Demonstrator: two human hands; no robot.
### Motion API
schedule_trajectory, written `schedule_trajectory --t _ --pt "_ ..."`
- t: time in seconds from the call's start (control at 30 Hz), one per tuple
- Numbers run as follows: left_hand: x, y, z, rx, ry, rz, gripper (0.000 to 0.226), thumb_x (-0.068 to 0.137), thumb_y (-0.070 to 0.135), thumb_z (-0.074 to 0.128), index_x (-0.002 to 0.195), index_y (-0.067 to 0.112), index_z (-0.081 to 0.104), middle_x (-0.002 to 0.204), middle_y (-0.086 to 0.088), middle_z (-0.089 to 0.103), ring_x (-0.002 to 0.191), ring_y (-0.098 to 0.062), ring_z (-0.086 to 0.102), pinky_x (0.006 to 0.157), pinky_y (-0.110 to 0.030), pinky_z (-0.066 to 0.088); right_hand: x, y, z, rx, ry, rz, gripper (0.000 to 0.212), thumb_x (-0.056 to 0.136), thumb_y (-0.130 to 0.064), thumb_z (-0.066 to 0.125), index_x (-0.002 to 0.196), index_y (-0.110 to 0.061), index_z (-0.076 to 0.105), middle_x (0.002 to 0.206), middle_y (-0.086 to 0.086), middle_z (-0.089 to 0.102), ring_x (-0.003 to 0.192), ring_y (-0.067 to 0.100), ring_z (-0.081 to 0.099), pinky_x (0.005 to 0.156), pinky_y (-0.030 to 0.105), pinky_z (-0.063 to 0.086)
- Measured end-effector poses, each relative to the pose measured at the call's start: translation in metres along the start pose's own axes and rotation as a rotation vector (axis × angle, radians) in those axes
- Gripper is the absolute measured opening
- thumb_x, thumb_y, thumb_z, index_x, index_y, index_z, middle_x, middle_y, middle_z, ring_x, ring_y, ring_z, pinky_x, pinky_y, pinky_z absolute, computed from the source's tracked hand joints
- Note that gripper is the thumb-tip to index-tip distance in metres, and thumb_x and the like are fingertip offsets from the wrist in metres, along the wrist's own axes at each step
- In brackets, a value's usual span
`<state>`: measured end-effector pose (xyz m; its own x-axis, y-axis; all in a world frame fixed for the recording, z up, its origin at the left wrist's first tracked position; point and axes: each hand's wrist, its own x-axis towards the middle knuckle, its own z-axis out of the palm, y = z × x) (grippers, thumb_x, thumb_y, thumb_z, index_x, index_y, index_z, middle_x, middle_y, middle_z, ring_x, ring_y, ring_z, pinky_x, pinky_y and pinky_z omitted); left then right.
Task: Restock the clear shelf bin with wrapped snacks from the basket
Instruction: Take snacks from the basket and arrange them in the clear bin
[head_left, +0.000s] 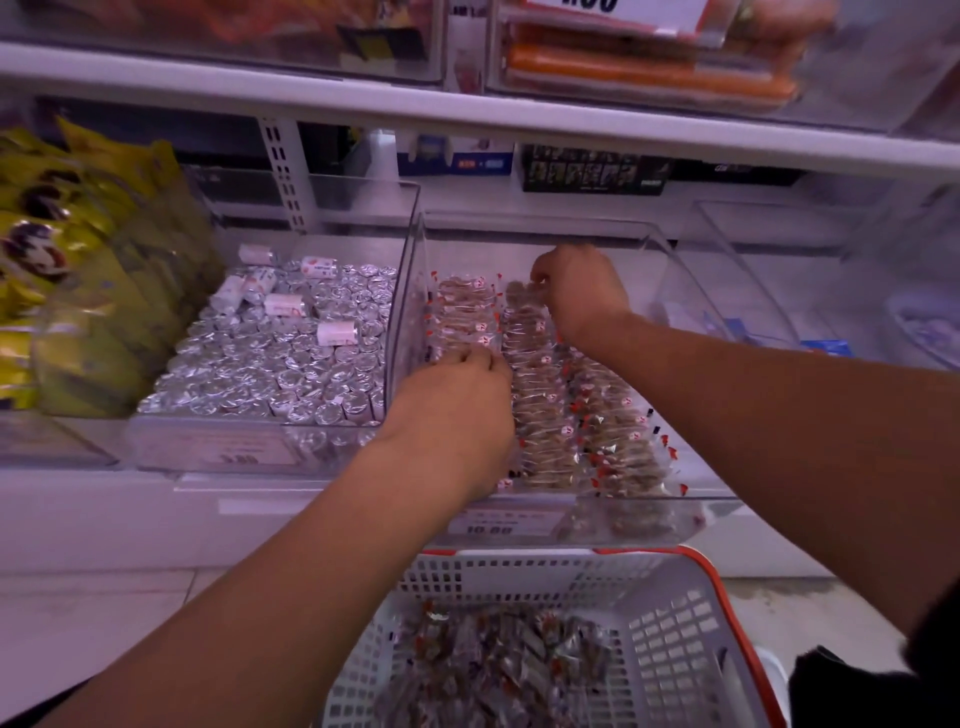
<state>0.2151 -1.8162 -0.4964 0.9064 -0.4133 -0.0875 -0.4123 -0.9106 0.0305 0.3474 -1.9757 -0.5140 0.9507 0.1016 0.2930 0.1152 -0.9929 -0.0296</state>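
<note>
I see both hands inside the clear bin (415, 270). Wrapped snacks (540, 415) lie crosswise in rows running front to back; open floor at the back. Left hand (457, 410) fingertips curl onto left row; right hand (579, 291) pinches far packets. Basket (675, 639) below holds more.

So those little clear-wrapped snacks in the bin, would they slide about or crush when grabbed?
The wrapped snacks look small, so probably light. Their glossy clear film likely makes them slippery against each other, and rows may shift if nudged. The twisted wrapper ends look floppy, while the brown pieces inside seem firmer; how fragile they are cannot be told. Both the left hand and the right hand work in the clear bin.
</note>
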Motion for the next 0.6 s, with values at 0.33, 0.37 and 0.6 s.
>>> schedule_trajectory --t 0.33,0.37,0.6 --pt "-0.023 0.011 -0.012 -0.073 0.339 0.049 0.011 0.091 0.012 0.055 0.098 0.013 0.063 0.101 -0.009 0.065 0.094 -0.032 0.065 0.072 -0.041 0.050 -0.055 -0.016 -0.064 0.233 -0.158 -0.104 0.032 0.093 -0.011 0.055 0.121 -0.011 0.068 0.121 0.011 0.068 0.110 0.025 0.063 0.096 0.032 0.049" --pt "-0.030 0.012 -0.012 -0.104 0.453 0.073 0.012 0.094 0.018 0.053 0.093 0.014 0.064 0.095 -0.007 0.066 0.089 -0.032 0.066 0.070 -0.041 0.050 -0.072 -0.017 -0.074 0.319 -0.036 -0.096 0.027 0.092 -0.012 0.056 0.112 -0.013 0.072 0.107 0.007 0.073 0.098 0.021 0.067 0.090 0.031 0.052" --pt "-0.093 0.044 0.061 -0.206 0.854 0.548 0.030 0.087 0.017 0.062 0.059 0.021 0.049 0.055 -0.002 0.049 0.051 -0.024 0.049 0.047 -0.031 0.036 -0.274 -0.008 -0.012 0.680 0.682 0.102 0.007 0.091 -0.025 0.058 0.095 -0.024 0.064 0.062 -0.012 0.047 0.056 -0.003 0.046 0.060 0.007 0.035"
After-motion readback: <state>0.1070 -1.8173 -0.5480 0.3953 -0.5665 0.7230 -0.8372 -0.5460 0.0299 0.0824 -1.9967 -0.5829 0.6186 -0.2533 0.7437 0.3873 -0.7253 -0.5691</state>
